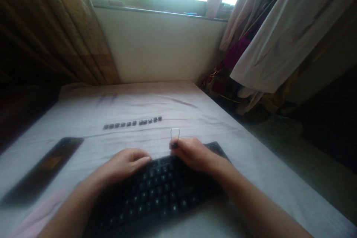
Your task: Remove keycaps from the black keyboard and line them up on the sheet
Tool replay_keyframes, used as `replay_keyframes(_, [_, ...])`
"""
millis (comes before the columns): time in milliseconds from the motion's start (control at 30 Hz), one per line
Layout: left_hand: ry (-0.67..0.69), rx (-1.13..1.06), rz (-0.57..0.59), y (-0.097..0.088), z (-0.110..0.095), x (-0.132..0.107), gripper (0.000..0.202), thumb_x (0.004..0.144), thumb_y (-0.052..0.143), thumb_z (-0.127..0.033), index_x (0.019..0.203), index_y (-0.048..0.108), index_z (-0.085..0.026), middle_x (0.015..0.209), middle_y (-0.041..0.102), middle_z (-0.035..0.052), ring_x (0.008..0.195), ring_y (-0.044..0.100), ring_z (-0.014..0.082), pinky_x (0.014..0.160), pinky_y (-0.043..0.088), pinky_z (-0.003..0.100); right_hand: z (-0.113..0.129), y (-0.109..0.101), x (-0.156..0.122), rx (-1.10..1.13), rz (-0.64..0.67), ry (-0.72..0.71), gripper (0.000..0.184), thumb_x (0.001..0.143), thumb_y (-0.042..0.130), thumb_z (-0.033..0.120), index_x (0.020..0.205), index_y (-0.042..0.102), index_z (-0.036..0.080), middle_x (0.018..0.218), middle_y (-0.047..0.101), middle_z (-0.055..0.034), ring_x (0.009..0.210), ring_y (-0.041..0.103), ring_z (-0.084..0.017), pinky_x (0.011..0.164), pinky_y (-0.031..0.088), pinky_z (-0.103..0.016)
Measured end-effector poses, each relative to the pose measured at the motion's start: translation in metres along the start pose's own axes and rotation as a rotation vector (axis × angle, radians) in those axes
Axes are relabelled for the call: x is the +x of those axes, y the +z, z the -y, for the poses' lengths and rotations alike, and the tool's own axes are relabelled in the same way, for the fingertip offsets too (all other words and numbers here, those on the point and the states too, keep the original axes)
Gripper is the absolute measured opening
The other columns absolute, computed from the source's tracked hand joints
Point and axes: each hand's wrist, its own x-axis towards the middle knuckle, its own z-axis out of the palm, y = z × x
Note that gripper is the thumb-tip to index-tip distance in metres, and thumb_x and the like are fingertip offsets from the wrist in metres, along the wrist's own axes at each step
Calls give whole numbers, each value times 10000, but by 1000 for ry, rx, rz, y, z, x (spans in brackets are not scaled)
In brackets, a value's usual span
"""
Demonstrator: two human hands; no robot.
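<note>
A black keyboard [156,189] lies at a slant on a whitish sheet in front of me. My left hand [129,161] grips its far edge, thumb on top and the other fingers mostly hidden behind. In my right hand [192,152], above the keyboard's far right part, is a wire keycap puller [175,130]. Its thin metal loop points away from me, and a small dark part shows between thumb and fingers; whether that is its handle or a keycap I cannot tell. Beyond the hands, several black keycaps [128,124] stand in a row on the sheet.
A long dark flat object [44,169] with a brownish patch lies on the left, near a pink cloth [41,212]. The sheet-covered surface [264,178] ends along a slanting right edge. Clothes [267,37] hang at the right, a curtain [61,26] at the left, below a bright window.
</note>
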Motion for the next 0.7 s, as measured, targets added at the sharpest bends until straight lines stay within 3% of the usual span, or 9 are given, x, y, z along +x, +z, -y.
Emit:
replay_keyframes(367, [1,-54,-7,0,-2,-1,401,786,495,-541,935,746,-267,881,744,-2,869,636,240,749,459,276,-2,-3,-1,75,-34,48,57,873,504,210,882,561,207,795,674,-21,695,614,-154,654,458,-259])
replay_keyframes(700, [-4,-35,0,0,-3,-1,408,798,480,-532,932,748,-255,868,744,-4,835,638,233,718,455,267,-10,3,-2,488,-51,216,52,881,511,246,878,521,196,751,665,-8,646,628,-125,630,492,-255])
